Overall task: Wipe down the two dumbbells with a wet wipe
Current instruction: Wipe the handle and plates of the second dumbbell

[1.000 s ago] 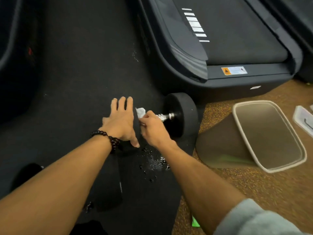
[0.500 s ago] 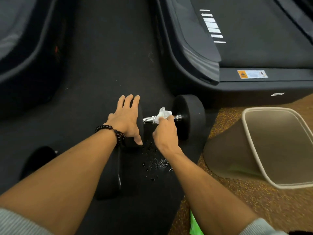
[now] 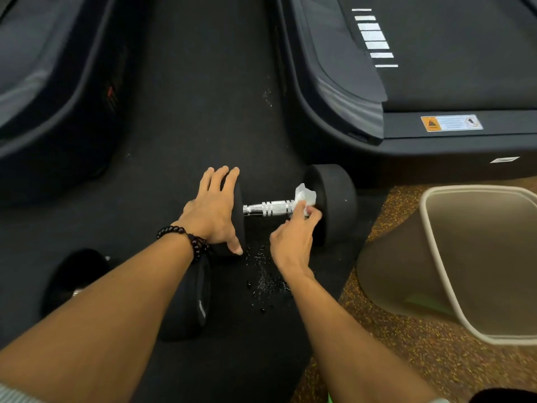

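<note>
Black gym floor [image 3: 189,112] between treadmills: dumbbell [image 3: 331,202] lies centre. Left hand [image 3: 213,209] rests flat, fingers straight, on its nine-o'clock head; right hand [image 3: 293,237] pinches a wipe [image 3: 305,196] against the handle (knurled, probably heavy, likely to roll).

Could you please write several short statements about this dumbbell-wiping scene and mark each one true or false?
1. The right hand pinches the crumpled white wet wipe against the knurled chrome handle. True.
2. The left hand grips that handle. False: it rests flat on the black round weight head.
3. The beige plastic bin stands upright. False: it lies tipped.
4. Water droplets speckle the black rubber mat. True.
</note>
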A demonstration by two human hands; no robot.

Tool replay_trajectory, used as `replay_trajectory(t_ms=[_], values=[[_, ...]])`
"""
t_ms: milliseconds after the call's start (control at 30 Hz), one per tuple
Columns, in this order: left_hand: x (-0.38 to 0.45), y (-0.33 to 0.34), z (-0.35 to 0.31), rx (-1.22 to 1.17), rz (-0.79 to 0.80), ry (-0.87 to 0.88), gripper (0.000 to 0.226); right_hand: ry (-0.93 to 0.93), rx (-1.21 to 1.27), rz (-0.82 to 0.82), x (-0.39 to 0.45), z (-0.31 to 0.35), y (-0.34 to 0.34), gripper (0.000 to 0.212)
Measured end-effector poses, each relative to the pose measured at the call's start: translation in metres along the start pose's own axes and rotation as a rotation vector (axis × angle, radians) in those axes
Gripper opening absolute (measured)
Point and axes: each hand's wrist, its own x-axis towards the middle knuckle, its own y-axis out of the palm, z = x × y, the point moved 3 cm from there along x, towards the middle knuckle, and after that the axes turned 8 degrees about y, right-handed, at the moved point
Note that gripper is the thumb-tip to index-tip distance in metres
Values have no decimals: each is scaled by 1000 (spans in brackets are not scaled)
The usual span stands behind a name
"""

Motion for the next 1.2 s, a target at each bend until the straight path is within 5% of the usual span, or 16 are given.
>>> replay_trajectory(t_ms=[200, 367, 533, 800, 967, 1133, 1200], values=[[5, -7, 1, 3, 29, -16, 161, -74, 117, 142, -26, 1, 18, 47], [5, -4, 2, -15, 13, -4, 161, 569, 694, -88, 3, -17, 18, 44], [6, -6, 3, -18, 24, -8, 163, 450, 606, -42, -9, 4, 25, 28], [4, -5, 2, -31, 19, -2, 161, 626, 754, -130, 9, 7, 22, 30], [5, -4, 3, -20, 14, 4, 161, 594, 755, 10, -17, 3, 35, 19], [4, -3, 3, -20, 4, 9, 161, 672, 933, -134, 5, -10, 15, 44], [4, -3, 3, -17, 3, 8, 161, 716, 969, -143, 10, -3, 16, 37]])
